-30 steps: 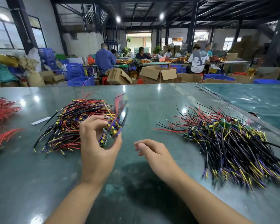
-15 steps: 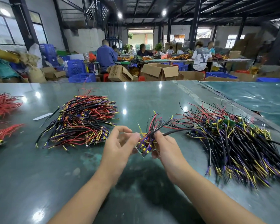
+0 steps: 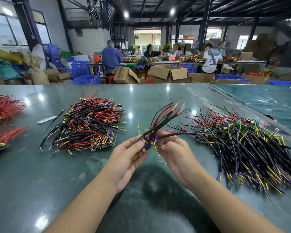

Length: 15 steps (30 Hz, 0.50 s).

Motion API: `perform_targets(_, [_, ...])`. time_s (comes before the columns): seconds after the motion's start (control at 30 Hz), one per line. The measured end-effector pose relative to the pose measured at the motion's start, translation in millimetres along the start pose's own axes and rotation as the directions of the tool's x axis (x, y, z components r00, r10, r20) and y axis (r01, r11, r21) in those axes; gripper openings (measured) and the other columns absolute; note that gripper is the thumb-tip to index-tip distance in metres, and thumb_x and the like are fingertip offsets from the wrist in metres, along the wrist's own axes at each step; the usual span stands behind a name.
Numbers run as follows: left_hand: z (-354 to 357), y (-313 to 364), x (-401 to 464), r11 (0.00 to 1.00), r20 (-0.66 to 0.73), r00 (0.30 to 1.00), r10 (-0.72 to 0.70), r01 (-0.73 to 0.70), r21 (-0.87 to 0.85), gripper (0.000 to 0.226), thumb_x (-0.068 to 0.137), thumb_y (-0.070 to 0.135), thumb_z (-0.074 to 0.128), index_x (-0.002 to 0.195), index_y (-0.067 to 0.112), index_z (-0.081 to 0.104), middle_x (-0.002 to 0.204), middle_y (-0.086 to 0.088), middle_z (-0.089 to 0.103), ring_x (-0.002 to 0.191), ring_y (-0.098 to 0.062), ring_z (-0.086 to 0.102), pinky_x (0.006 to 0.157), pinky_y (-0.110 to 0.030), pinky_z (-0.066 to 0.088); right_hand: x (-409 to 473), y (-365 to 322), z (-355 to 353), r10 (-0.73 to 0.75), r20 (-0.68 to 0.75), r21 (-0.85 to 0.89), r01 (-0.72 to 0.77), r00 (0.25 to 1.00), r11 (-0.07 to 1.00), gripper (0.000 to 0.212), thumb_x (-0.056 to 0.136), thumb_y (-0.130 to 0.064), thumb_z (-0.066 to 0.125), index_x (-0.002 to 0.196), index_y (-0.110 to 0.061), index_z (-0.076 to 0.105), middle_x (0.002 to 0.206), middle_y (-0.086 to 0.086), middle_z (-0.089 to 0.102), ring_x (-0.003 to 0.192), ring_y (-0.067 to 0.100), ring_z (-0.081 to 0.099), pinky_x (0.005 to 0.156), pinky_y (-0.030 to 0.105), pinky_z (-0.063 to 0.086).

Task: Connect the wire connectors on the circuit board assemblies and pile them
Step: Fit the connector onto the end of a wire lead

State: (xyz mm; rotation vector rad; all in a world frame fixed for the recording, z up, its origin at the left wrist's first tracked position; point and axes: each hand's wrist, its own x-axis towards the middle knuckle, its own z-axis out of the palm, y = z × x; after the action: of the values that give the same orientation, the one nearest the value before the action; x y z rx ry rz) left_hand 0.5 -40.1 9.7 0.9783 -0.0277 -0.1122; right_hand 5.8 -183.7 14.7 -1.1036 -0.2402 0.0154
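Both hands hold one circuit board assembly (image 3: 149, 142) above the table's middle. My left hand (image 3: 128, 158) grips its left side with thumb and fingers. My right hand (image 3: 176, 153) pinches its right side and wires. Black, red, yellow and purple wires fan up and right from the board. A stacked pile of assemblies (image 3: 87, 125) lies to the left. A larger loose heap of assemblies (image 3: 245, 145) spreads to the right. The board's small parts are partly hidden by my fingers.
The green glossy table (image 3: 57, 182) holds bundles of red wires (image 3: 3, 108) at the far left and a white strip (image 3: 46, 119). Beyond the far edge stand cardboard boxes (image 3: 168, 73), blue crates (image 3: 87, 79) and several seated people.
My left hand left the pile on the left and came to the middle. My right hand took an assembly from the right heap; both hands now hold it, raised slightly with wires fanned upward.
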Motion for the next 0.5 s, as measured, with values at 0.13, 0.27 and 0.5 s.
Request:
perform_targets(0.13, [-2.5,0.4,-0.2,0.999,0.040,0.998,-0.044,0.045,-0.029,0.018,0.069,0.011,0.066,0.087,0.013,0.070,0.082,-0.008,0.071,0.064,-0.013,0.064,0.065,-0.022,0.056,-1.0,1.7,0.0,0.004,-0.031,-0.053,-0.006,1.000,0.999,0.030,0.087,0.016,0.044,0.095,-0.005,0.064,0.080,0.004,0.067,0.075,0.011,0.060,0.074,0.022,0.048])
perform_targets(0.27, [-1.1,-0.3,-0.3,0.998,0.037,0.998,-0.049,0.048,0.033,0.024,0.070,0.016,0.066,0.092,0.006,0.068,0.080,-0.006,0.072,0.065,-0.010,0.065,0.068,-0.020,0.057,0.2,-1.0,-2.9,0.103,0.027,0.157,-0.106,0.994,0.982,0.017,0.083,0.006,0.050,0.084,-0.005,0.063,0.073,0.006,0.065,0.063,0.013,0.058,0.063,0.022,0.050])
perform_targets(0.5, [-1.5,-0.9,-1.0,0.994,0.027,0.997,-0.066,0.063,0.087,0.021,0.071,0.016,0.066,0.089,0.007,0.069,0.080,-0.009,0.070,0.064,-0.012,0.064,0.064,-0.021,0.057,1.4,2.5,-8.4,0.160,0.047,0.118,-0.164,0.986,0.979,0.022,0.089,0.007,0.050,0.080,-0.004,0.067,0.077,0.010,0.068,0.061,0.013,0.059,0.060,0.021,0.051])
